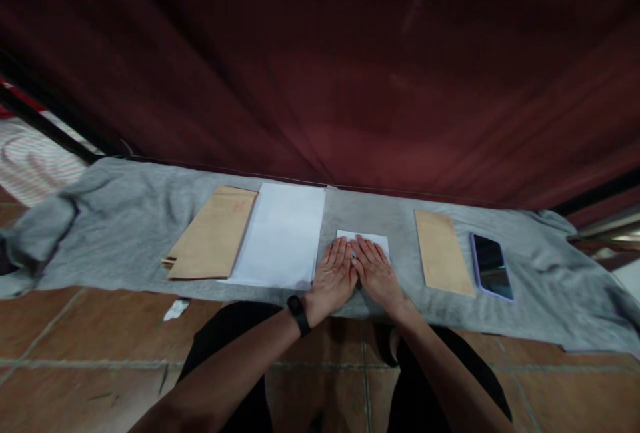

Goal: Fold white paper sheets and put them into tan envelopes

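Note:
Both hands lie flat, side by side, on a small folded piece of white paper [377, 239] at the front of the grey cloth. My left hand [335, 276] has its fingers stretched out over the paper's left part; a black band circles that wrist. My right hand [375, 273] presses on the right part, fingers also extended, and its thumb side meets the left hand. The hands cover most of the paper; only its far edge and right corner show. Just left of them lies a stack of white sheets [285, 233].
Several brown envelopes [215, 236] lie overlapped at the left, partly beside the white sheets. To the right are a single brown envelope [443, 253] and a phone [491, 266]. Grey cloth [125, 219] covers the bench. A dark red curtain [320, 86] hangs behind; a white scrap [176, 309] is on the tiles.

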`<state>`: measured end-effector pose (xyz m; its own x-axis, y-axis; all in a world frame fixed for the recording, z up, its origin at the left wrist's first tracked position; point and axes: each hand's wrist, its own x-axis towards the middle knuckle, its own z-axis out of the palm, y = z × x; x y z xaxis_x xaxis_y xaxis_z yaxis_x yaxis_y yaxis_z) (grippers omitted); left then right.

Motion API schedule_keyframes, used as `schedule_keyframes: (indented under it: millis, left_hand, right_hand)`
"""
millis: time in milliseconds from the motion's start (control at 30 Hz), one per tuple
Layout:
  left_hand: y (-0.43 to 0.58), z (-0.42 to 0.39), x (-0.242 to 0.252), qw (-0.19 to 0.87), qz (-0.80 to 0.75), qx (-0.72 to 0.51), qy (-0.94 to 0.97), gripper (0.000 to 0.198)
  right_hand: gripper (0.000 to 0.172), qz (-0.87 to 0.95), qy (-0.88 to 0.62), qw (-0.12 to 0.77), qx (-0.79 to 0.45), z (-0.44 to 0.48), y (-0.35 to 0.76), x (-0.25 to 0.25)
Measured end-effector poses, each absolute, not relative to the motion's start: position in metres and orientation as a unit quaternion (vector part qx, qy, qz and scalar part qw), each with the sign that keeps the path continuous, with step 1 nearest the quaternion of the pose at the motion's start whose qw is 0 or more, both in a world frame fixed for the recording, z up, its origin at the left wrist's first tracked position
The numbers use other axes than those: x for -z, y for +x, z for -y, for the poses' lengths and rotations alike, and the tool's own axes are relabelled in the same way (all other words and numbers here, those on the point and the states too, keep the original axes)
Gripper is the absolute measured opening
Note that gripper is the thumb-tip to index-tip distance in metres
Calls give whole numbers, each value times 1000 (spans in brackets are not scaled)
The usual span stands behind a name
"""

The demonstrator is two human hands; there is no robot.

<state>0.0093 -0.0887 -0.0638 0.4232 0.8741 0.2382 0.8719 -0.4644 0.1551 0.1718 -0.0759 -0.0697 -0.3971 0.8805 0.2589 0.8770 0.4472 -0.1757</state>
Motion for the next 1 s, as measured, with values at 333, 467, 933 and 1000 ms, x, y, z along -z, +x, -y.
schedule_keyframes:
  millis: [333,467,933,1000]
  left_hand:
    - [15,59,62,11,-549,-117,828,62]
    - [15,59,63,12,-551,-115,826,62]
    - [15,57,66,10,-553,-111,826,73]
    - [15,58,65,12,-552,-114,826,73]
  right_hand:
    - [53,811,-565,154,8,73,177,76]
    - [53,809,-569,146,22,73,183,79]
    - [60,783,-605,139,39,72,202,83]
    - [60,778,-611,141,42,72,205,85]
